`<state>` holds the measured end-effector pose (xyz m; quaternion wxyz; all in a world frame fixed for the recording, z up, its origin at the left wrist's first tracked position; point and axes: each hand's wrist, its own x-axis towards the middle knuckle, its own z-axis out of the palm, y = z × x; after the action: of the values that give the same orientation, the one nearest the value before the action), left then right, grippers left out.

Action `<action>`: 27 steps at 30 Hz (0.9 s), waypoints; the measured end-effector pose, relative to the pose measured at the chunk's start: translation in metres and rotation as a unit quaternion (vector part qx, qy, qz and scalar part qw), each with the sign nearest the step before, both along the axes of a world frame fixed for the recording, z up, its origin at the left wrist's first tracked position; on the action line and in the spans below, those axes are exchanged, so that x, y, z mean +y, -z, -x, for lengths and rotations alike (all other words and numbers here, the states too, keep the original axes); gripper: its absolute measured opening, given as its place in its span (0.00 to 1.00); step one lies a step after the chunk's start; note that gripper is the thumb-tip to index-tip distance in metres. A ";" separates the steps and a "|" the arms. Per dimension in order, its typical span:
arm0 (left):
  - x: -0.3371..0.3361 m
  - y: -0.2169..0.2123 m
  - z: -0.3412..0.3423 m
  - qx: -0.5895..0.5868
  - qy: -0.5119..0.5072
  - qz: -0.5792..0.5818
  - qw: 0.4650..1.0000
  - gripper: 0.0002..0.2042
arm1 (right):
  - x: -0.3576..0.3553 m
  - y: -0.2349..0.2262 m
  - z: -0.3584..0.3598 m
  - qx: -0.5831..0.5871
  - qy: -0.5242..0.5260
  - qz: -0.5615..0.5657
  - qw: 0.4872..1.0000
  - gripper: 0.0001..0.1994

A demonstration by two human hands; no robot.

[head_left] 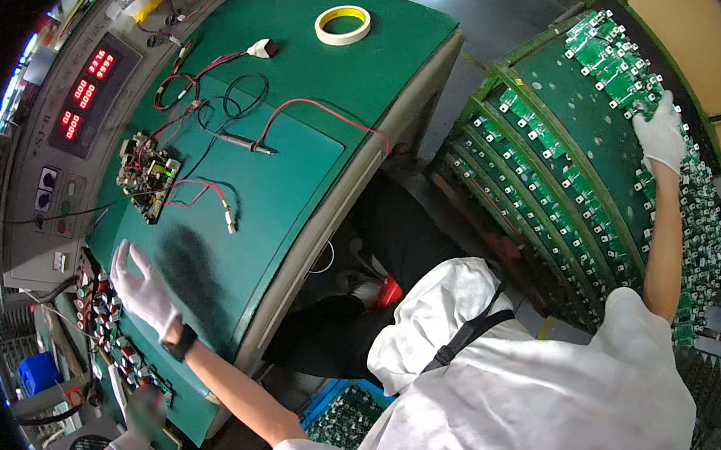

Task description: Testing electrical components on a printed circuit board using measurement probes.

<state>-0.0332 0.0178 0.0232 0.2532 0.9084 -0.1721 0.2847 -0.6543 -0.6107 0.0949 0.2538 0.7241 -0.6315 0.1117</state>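
My right hand, in a white glove, reaches out to the far right over a rack shelf. Its fingers close on a small green circuit board at the end of a row of similar boards; the grip is partly hidden. Above the left part of the green bench mat, my left hand, also gloved, holds nothing and has its fingers apart. Beyond it lies an open circuit assembly with red and black wires. A probe with a pointed metal tip rests on the mat.
A tape roll and a white connector lie on the bench mat. A meter panel with red digits stands along its far left side. Boards fill the tiered rack. A blue crate holds more boards beside my seat.
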 end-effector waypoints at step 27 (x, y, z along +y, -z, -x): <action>-0.097 -0.033 0.203 0.120 0.374 0.001 0.920 0.64 | 0.325 0.064 -0.330 -0.520 -0.058 -0.832 -0.185 0.20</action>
<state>-0.2365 -0.0795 0.0559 0.3608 0.8051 -0.4672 0.0581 -0.3239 -0.2861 0.0308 0.9841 -0.0560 0.0663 0.1547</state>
